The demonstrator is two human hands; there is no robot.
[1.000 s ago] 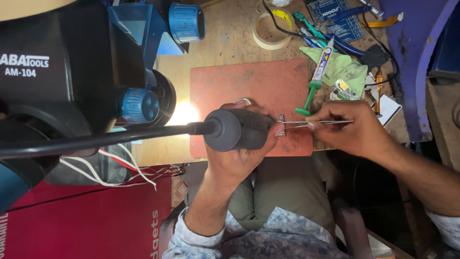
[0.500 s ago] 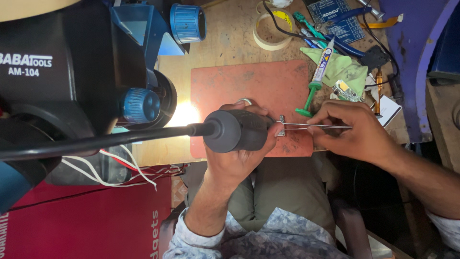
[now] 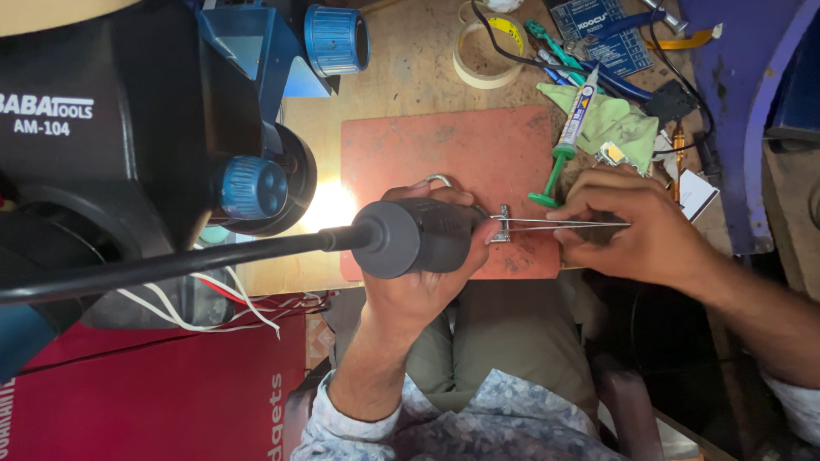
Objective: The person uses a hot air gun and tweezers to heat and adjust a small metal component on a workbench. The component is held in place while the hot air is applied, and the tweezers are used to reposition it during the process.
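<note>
A big black microscope with blue knobs fills the left side of the view, standing over a wooden workbench. Below it lies a red box. On the bench sits a reddish-brown work mat, brightly lit at its left edge. The left hand is wrapped around the thick dark grey handle of a hot-air tool, whose black cable runs off to the left across the microscope; the tool lies level over the near edge of the mat with its nozzle end pointing right. The right hand pinches a pair of thin metal tweezers, which reach left and grip a small metal part just at the tool's nozzle, above the mat. Just behind the right hand a green-tipped syringe lies slanted over the mat's right edge, partly on a pale green cloth. Further back sit a roll of tape, a blue circuit board and several hand tools with blue-green handles.
</note>
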